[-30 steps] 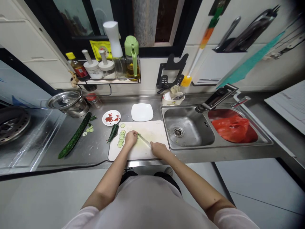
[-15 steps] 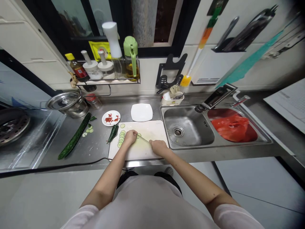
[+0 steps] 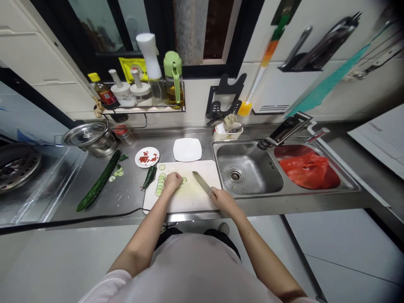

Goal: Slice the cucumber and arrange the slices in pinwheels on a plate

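My right hand (image 3: 221, 198) is closed around the handle of a kitchen knife (image 3: 202, 182). Its blade points up and left over the white cutting board (image 3: 195, 204). On the board, my left hand (image 3: 173, 182) has its fingers curled together at a thin cucumber slice (image 3: 184, 180), whose green rim shows beside the fingertips; part of it is hidden. Left of that hand, a column of round cucumber slices (image 3: 160, 184) lies overlapping. A dark green pepper (image 3: 149, 177) rests across the board's left edge.
A whole cucumber (image 3: 100, 181) lies on the counter at left, near small cut pieces (image 3: 119, 171). Behind the board stand a plate of red bits (image 3: 147, 157) and a white plate (image 3: 187, 150). To the right is a sink (image 3: 249, 168); a black cable (image 3: 94, 217) crosses the front.
The knife has moved right, away from my left hand, and its blade now angles upward. My right hand has shifted right with it. My left hand stays nearly in place.
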A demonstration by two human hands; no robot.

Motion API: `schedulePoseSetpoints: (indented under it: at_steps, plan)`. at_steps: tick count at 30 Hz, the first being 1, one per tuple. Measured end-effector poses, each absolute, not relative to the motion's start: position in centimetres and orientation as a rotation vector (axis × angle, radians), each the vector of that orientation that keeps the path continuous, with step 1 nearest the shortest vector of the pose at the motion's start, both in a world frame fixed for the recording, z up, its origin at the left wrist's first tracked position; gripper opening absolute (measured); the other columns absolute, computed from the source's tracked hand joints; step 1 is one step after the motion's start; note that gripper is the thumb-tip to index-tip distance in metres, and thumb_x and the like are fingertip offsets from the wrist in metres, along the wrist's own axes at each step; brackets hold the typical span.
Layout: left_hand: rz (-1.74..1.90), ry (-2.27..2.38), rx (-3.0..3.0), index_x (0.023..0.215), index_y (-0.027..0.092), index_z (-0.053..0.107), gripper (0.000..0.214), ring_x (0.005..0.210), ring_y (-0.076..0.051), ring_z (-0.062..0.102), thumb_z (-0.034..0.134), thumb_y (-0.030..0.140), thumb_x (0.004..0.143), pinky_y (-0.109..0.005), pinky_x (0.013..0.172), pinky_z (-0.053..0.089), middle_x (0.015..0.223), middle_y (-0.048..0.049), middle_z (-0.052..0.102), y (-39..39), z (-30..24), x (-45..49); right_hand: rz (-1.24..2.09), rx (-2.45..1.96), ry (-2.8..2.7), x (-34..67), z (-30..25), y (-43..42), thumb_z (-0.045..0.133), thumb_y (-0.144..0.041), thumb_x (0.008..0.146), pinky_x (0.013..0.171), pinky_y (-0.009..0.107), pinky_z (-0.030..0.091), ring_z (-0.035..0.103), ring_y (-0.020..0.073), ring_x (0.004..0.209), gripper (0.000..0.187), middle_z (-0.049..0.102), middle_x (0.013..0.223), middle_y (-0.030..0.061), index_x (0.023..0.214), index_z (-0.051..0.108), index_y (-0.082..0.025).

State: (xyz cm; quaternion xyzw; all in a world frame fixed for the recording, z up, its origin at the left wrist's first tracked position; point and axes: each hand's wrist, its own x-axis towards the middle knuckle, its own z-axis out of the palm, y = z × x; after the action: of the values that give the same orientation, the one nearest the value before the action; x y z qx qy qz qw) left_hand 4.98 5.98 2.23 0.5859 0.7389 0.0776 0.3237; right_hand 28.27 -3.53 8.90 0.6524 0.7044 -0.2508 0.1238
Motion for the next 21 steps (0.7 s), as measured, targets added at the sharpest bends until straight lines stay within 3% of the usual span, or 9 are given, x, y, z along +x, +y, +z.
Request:
schedulePoseSetpoints:
  at_steps: [11,21]
  plan:
    - [0.393,1.934,1.467,0.076,0.02,0.067,0.006,0.076,-0.016,0.063,0.063,0.024,0.074,-0.024,0.068,0.043,0.082,-0.003,0.072,3.3,3.1,4.8,-0.719,1.901,2.087,28.9,7.1,-4.5,0.033,-0.031,0.097,0.066,0.026,0.033,0.063,0.0209,0.094,0.03,0.07,0.104,0.0095,0.111,0.056,-0.02]
    - [0.606,2.007,1.295,0.074,0.019,0.067,0.013,0.066,-0.013,0.06,0.062,0.031,0.073,-0.022,0.062,0.04,0.07,0.0003,0.068,-1.1,2.0,-1.0,-0.761,1.864,2.107,27.6,7.1,-3.7,0.035,-0.032,0.096,0.066,0.026,0.031,0.062,0.0207,0.094,0.029,0.07,0.103,0.0088,0.11,0.058,-0.02]
